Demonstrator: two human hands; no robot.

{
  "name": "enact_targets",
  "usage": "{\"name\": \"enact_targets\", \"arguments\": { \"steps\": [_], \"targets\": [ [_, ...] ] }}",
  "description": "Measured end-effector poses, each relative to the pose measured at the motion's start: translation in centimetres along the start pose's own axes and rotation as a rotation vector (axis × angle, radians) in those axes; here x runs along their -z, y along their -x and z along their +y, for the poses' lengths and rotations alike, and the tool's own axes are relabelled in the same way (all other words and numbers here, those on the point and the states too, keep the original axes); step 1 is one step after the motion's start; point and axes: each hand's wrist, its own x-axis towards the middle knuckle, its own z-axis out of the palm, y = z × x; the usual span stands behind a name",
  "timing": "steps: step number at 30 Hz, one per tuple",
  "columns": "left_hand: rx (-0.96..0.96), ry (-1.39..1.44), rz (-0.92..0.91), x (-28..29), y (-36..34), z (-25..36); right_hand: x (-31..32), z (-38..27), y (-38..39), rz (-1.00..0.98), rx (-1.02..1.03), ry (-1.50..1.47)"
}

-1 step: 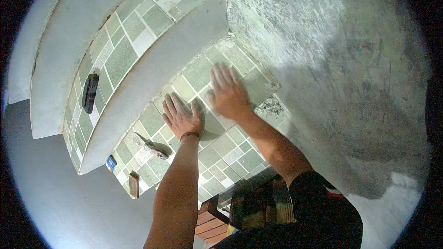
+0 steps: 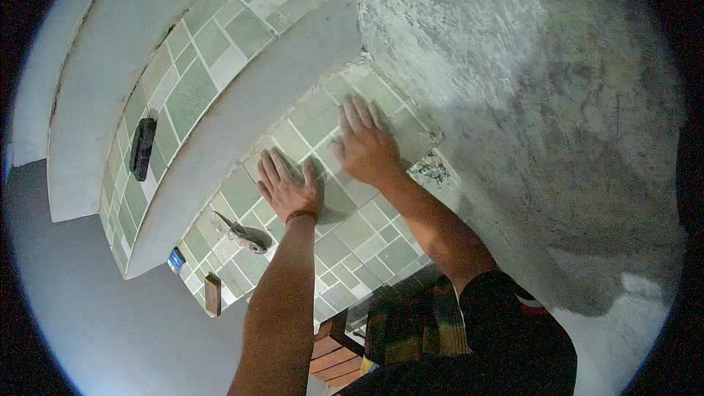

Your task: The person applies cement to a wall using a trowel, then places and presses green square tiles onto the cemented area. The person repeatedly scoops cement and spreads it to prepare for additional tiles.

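My left hand point(image 2: 290, 189) lies with fingers spread on the pale green mosaic tiles point(image 2: 242, 191) of a curved step. My right hand point(image 2: 367, 143) is farther up and to the right on the same tiles, palm down, fingers extended, near the rough corner by the wall. Below and left of my left hand lies a tool with a thin flat blade and a thick handle point(image 2: 253, 242); its exact kind is hard to tell. A dark oblong object point(image 2: 143, 148) rests on the adjacent tiled step. Both hands hold nothing.
A rough plastered wall point(image 2: 557, 125) rises on the right. Grey curved step faces point(image 2: 293, 51) run up to the left. A wooden block point(image 2: 213, 295) and a small blue item point(image 2: 175, 259) sit near the step's left end. Wooden slats point(image 2: 337, 363) and plaid fabric point(image 2: 411, 323) show below.
My right hand has shifted slightly up and to the right on the tiles. My left hand stays almost in place. The picture looks dimmer.
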Motion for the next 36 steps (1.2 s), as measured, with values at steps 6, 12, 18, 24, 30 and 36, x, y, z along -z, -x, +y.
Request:
{"name": "enact_targets", "arguments": {
  "steps": [6,12,18,24,30,36],
  "targets": [
    [-0.022,-0.011,0.050,-0.7,-0.5,-0.1,3.6,5.4,1.2,0.012,-0.197,0.073],
    [-0.046,0.028,0.070,-0.5,-0.3,-0.1,6.0,2.7,6.0,-0.021,-0.297,0.117],
    [-0.039,0.030,0.059,-0.2,-0.3,0.1,0.8,2.3,-5.1,-0.008,-0.034,0.065],
    [-0.039,0.015,0.010,0.7,0.0,0.4,-0.7,5.1,-8.8,-0.069,-0.193,0.294],
    [-0.058,0.042,0.027,1.3,0.1,0.4,1.5,4.7,-10.5,-0.263,-0.196,0.367],
    [-0.050,0.065,0.017,1.5,0.3,0.5,1.2,5.0,-9.5,-0.049,0.057,0.315]
  ]
}}
